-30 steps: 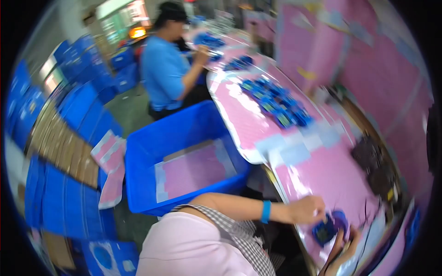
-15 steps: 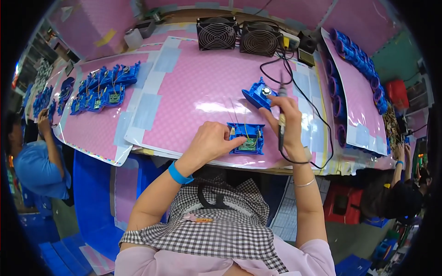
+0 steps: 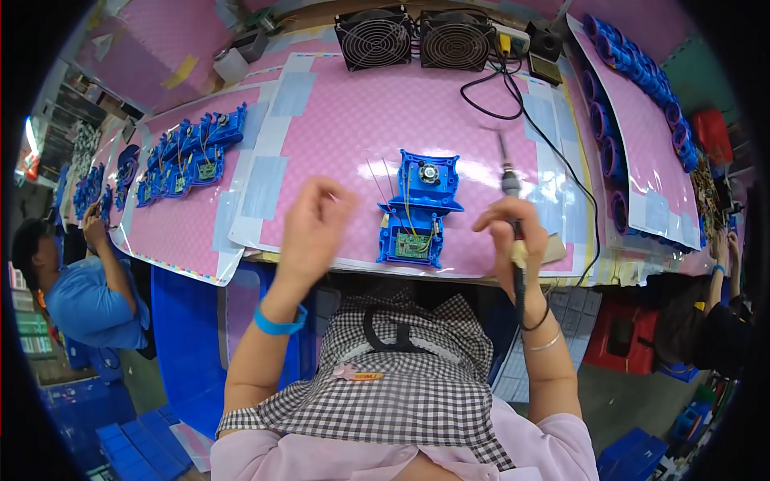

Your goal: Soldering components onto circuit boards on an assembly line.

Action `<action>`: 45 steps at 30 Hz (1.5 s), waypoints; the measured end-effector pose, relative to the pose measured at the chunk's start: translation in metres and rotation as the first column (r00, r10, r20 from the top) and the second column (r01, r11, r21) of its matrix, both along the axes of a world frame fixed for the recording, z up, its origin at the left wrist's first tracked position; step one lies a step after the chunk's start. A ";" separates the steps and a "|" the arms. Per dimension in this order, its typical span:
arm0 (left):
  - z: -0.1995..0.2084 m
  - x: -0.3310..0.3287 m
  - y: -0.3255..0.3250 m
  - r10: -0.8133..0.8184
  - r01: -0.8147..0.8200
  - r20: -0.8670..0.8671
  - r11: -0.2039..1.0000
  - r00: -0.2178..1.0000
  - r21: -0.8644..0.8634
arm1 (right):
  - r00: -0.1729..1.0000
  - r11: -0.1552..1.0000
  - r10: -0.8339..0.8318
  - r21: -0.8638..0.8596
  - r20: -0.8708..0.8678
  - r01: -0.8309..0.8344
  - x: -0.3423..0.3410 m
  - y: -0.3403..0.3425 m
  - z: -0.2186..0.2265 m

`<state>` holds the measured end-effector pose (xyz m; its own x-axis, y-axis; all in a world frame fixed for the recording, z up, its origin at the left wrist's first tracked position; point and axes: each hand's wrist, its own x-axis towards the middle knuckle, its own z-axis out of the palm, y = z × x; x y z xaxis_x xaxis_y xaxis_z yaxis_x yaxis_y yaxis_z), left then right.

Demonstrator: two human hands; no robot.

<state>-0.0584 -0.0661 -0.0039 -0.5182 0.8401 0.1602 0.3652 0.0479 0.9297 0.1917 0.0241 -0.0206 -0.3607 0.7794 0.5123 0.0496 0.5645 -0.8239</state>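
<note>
In front of me on the pink mat lies a blue plastic housing in two parts. The lower part holds a green circuit board [image 3: 412, 245], with thin wires rising from its left side. Above it, the other part [image 3: 440, 190] carries a round silver component, and wires join the two. My right hand [image 3: 517, 232], to the right of the housing, is wrapped round a soldering iron [image 3: 511, 183] whose tip points away from me. My left hand [image 3: 313, 228] is off to the left of the housing, touching nothing visible; motion blurs its fingers.
Two black fans [image 3: 375, 40] stand at the back of the bench. The iron's black cord [image 3: 561, 152] curves down the right side. Several wired blue housings [image 3: 180, 164] sit at left, and blue rings [image 3: 613, 152] line a panel at right. Other people work at both sides.
The upper housing part has come from the right and now sits straight above the circuit-board part. My left hand has left the board and moved left; my right hand has let the part go.
</note>
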 end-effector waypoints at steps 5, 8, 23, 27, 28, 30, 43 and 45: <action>0.025 0.000 0.012 -0.239 0.226 0.348 0.971 0.906 0.078 | 0.994 0.987 -0.110 -0.118 0.021 0.112 0.016 -0.016 0.020; 0.017 0.020 0.024 -0.210 0.229 -0.318 0.973 0.925 0.021 | 0.982 0.967 -0.140 -0.195 0.126 0.163 0.016 -0.021 0.015; 0.008 0.040 0.045 -0.118 0.176 -0.462 0.981 0.879 0.085 | 0.981 0.859 -0.105 -0.512 -0.163 0.007 -0.002 -0.018 -0.005; 0.005 0.040 0.047 -0.120 0.179 -0.470 0.980 0.875 0.083 | 0.983 0.870 -0.104 -0.492 -0.153 0.016 -0.004 -0.019 -0.004; 0.004 0.039 0.047 -0.119 0.183 -0.478 0.979 0.870 0.089 | 0.989 0.887 -0.093 -0.460 -0.117 0.029 -0.004 -0.020 -0.004; 0.005 0.040 0.047 -0.124 0.185 -0.481 0.979 0.868 0.082 | 0.993 0.903 -0.083 -0.427 -0.079 0.041 -0.004 -0.020 -0.002; 0.005 0.043 0.048 -0.137 0.209 -0.539 0.975 0.831 0.073 | 0.995 0.945 -0.096 -0.313 0.010 0.095 0.000 -0.021 -0.002; 0.008 0.046 0.046 -0.146 0.213 -0.530 0.975 0.835 0.067 | 0.994 0.943 -0.107 -0.319 -0.017 0.096 0.003 -0.020 0.004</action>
<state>-0.0128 -0.0201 0.0039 -0.1726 0.8673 0.4669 0.7867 -0.1638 0.5952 0.1943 0.0037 -0.0171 -0.2584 0.9349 0.2432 0.0619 0.2672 -0.9616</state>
